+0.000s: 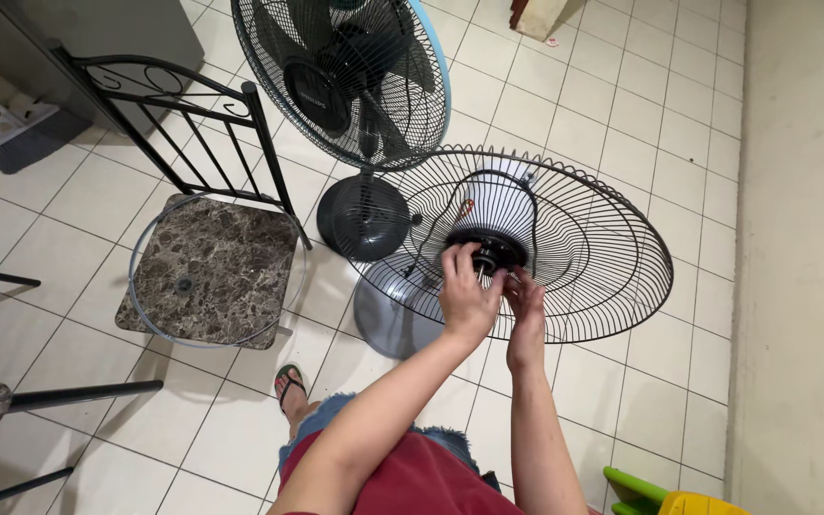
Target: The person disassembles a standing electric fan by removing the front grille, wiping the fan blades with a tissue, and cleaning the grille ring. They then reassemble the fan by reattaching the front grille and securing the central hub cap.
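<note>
A stand fan's black wire rear grille (pixel 603 257) lies tilted toward me, with the white motor housing (pixel 498 205) behind it and a black round hub (pixel 488 250) at its centre. My left hand (pixel 464 296) has its fingers curled around the hub's left and lower side. My right hand (pixel 526 310) sits just beside it, fingertips pinching the hub's lower right edge. No blades or front grille are on this fan. Its grey round base (pixel 388 319) stands on the tiled floor below.
A second fan (pixel 345 76) with a full cage and blue rim stands behind on a dark round base (pixel 364 217). At left, a metal chair's marble seat (pixel 212 272) holds a thin ring. My sandalled foot (pixel 288 381) is on the tiles. A wall (pixel 803 238) runs along the right.
</note>
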